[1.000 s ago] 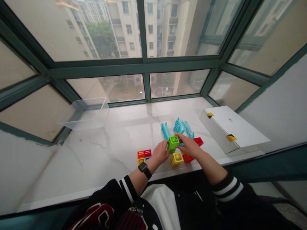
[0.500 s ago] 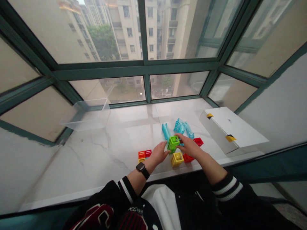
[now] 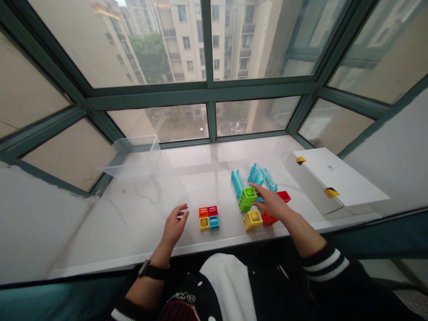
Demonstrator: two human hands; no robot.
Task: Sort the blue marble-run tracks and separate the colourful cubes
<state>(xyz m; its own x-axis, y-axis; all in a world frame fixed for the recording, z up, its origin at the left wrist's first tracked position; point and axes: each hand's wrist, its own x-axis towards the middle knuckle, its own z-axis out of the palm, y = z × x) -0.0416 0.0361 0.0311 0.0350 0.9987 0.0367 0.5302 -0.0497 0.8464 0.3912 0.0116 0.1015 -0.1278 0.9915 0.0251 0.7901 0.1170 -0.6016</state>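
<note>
My right hand (image 3: 270,202) grips a green toy block (image 3: 247,199) by its right side, fingers at its upper edge. In front of that block stands a yellow block (image 3: 253,220), and a red block (image 3: 268,218) lies partly under my right wrist. My left hand (image 3: 175,224) is empty above the sill, fingers apart. Just right of it sits a joined square of blocks (image 3: 209,218) in orange, red, yellow and blue. Behind the green block lie a clear blue straight tube (image 3: 237,183), a curved ribbed blue piece (image 3: 256,173) and another blue piece (image 3: 270,180).
A clear plastic bin (image 3: 133,156) stands at the back left of the marble sill (image 3: 140,214). To the right is a white box (image 3: 337,178) with yellow-black tabs. Another red block (image 3: 284,196) lies beyond my right wrist. Green-framed windows rise behind.
My left hand has let go of the green block and moved left, past the joined square of blocks, uncovering it. My right hand stays at the green block. The view has shifted slightly.
</note>
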